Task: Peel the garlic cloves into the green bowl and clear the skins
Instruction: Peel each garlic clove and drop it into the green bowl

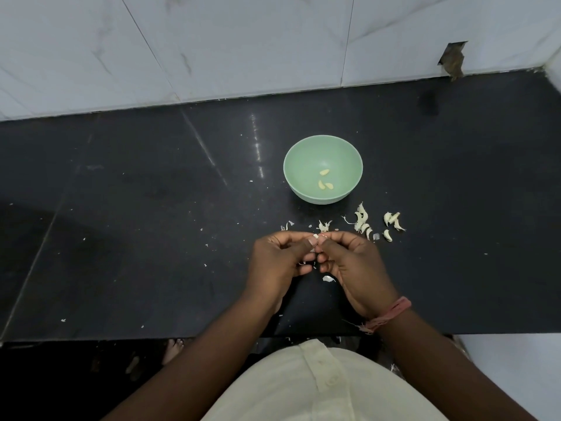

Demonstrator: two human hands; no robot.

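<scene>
Garlic clove [316, 236], small and white, pinched between my left hand [280, 259] and right hand [353, 265], just in front of the round green plastic bowl [322, 153]; three peeled cloves [324, 180] inside it, papery white skins [362, 221] front-right of the bowl

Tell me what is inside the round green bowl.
Three small peeled, pale yellow garlic cloves lie in the bottom of the round green bowl: one apart, two side by side nearer the person. Nothing else shows inside. The near inner wall is hidden behind the rim.
</scene>
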